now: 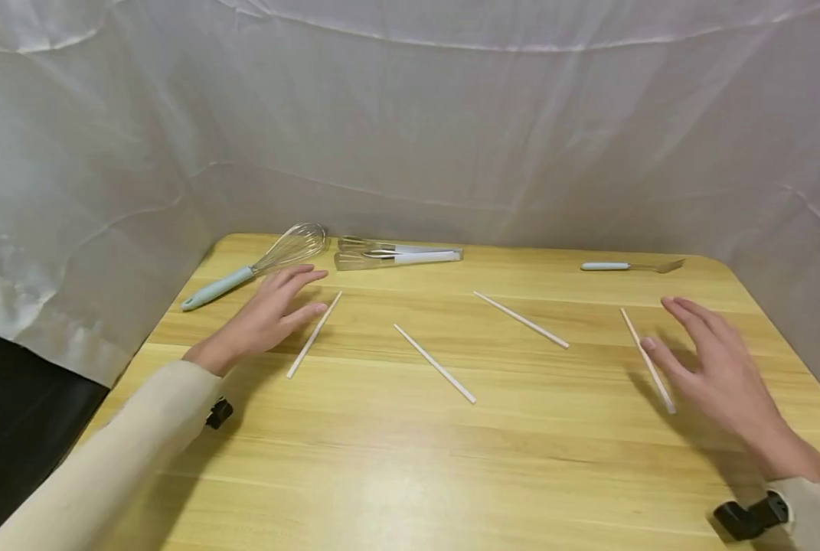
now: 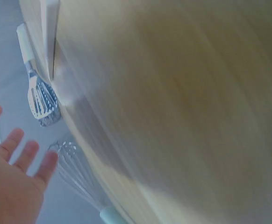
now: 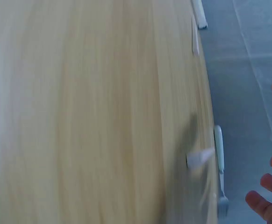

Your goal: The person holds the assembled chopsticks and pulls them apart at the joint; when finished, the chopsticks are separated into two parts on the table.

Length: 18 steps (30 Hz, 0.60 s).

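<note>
My left hand (image 1: 265,314) is open above the left side of the table, fingers extended and holding nothing. Its thumb overlaps the upper part of a thin white stick (image 1: 306,352) in the head view. Just beyond that hand lies a whisk (image 1: 220,288) with a pale green handle. Over the right side, my right hand (image 1: 716,375) is also empty, its fingers spread apart. Beside its thumb is another white stick (image 1: 648,362), tapered like a chopstick. Two more such sticks, a nearer one (image 1: 435,363) and a farther one (image 1: 521,319), lie slanted between the hands.
Tongs (image 1: 426,258) with white handles and slotted heads lie along the back edge. Toward the back right is a fork (image 3: 221,149) with a pale blue handle. A grey cloth (image 1: 410,130) hangs behind the wooden table (image 1: 396,467) and around its sides.
</note>
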Available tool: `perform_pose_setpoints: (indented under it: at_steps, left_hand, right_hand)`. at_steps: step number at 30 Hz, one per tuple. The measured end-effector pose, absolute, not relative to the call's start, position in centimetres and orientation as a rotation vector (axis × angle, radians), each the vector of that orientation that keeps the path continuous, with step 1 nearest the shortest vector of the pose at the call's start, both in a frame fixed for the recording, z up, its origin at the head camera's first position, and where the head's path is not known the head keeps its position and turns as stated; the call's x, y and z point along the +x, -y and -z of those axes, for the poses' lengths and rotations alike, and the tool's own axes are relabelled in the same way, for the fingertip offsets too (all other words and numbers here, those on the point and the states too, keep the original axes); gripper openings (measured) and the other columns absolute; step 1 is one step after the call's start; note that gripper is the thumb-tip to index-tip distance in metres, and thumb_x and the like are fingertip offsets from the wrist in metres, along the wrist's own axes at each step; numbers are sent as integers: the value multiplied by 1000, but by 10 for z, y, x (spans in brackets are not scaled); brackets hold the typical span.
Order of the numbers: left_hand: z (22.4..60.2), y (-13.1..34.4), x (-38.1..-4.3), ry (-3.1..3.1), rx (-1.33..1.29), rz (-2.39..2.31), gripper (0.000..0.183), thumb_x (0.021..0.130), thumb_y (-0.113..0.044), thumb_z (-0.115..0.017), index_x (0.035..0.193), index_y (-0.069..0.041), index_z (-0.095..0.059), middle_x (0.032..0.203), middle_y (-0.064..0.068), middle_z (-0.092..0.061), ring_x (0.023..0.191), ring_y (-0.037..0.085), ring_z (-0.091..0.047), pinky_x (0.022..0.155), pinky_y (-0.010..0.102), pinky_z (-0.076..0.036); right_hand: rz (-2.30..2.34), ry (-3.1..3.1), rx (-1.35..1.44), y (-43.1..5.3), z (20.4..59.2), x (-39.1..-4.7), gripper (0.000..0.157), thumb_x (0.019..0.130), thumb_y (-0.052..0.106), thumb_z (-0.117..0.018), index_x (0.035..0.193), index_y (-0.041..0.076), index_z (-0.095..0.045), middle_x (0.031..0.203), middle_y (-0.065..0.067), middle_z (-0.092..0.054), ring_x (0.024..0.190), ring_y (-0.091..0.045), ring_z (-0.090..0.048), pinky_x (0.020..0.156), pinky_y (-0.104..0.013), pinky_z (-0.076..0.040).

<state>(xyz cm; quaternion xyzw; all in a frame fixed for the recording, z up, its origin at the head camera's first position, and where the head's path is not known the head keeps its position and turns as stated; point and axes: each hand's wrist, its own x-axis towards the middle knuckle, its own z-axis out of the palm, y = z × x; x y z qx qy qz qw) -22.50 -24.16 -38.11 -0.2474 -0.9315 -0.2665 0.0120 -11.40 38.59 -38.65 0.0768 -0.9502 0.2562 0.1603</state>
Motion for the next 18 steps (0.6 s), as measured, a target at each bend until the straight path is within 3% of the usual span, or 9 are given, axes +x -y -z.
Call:
perform_pose_setpoints:
  at_steps: [3,5,7,12,18]
  left_hand:
    - [383,236,-227,2902,-791,992,60,113,-38,-62,166,-16,-45,175,19,-33,162,43,-28,127,72,-25]
    - [383,232,-229,2899,-809,1069,61,112,-38,-63,166,-17,-44,175,17,-33,163,41,-28,127,71,-28]
    - [383,228,-231,2897,-822,1134,61,112,-38,-64,166,-17,-45,175,16,-34,162,39,-31,126,68,-32]
    - [382,216,-234,2878,-857,1262,60,111,-35,-66,165,-18,-47,170,11,-42,153,38,-44,123,59,-43]
    - [381,199,-238,2858,-931,1357,56,110,-32,-68,161,-18,-52,162,9,-53,145,36,-53,120,54,-46]
  right_hand:
    - [-792,2727,191,-378,385,-115,70,108,31,-69,170,19,-38,171,-24,-38,143,-55,-43,117,-43,-41]
    - [-840,2723,188,-373,384,-116,69,108,30,-69,170,22,-39,168,-25,-41,136,-50,-47,102,-16,-40]
    - [-901,2707,188,-367,385,-116,68,108,28,-70,169,22,-41,164,-25,-45,138,-33,-51,91,3,-31]
    - [-1022,2655,197,-351,387,-118,64,107,24,-73,165,18,-47,158,-20,-52,125,12,-44,94,6,-34]
    - [-1085,2647,208,-330,388,-118,61,108,25,-71,164,18,-49,155,-15,-56,124,10,-48,94,2,-40]
